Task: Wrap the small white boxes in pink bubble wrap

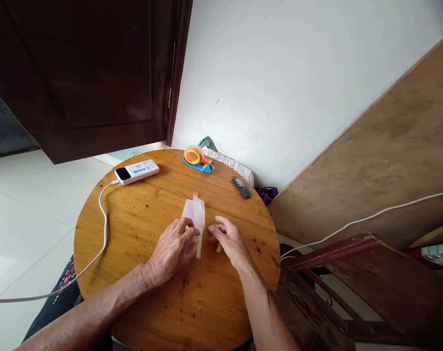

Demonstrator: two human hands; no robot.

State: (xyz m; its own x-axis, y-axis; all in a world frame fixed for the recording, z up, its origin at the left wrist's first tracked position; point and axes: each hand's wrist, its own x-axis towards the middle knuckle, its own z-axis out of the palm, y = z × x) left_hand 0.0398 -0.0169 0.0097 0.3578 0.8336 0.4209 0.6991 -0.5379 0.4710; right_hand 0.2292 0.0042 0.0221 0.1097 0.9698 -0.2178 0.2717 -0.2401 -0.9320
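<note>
A thin, slightly see-through white sheet (195, 213), perhaps tissue paper or plastic film, lies on the round wooden table. A small clear strip, like tape, sticks up from its far edge. My left hand (173, 246) rests over the sheet's near left part with bent fingers pressed on it, hiding some of it. Just right of the sheet, my right hand (227, 239) hovers over the wood, fingers loosely bent and apart, holding nothing I can see. Farther back stands a tape dispenser (198, 160) in orange and blue, with a roll in it.
A white power bank (137, 171) with a cable (105, 224) sits at the table's back left. A blurred dark object (241, 187) lies at the back right. Around the table (133, 229) are a dark door (115, 73), a white wall, a wooden board (382, 161) and a red-brown chair (368, 273).
</note>
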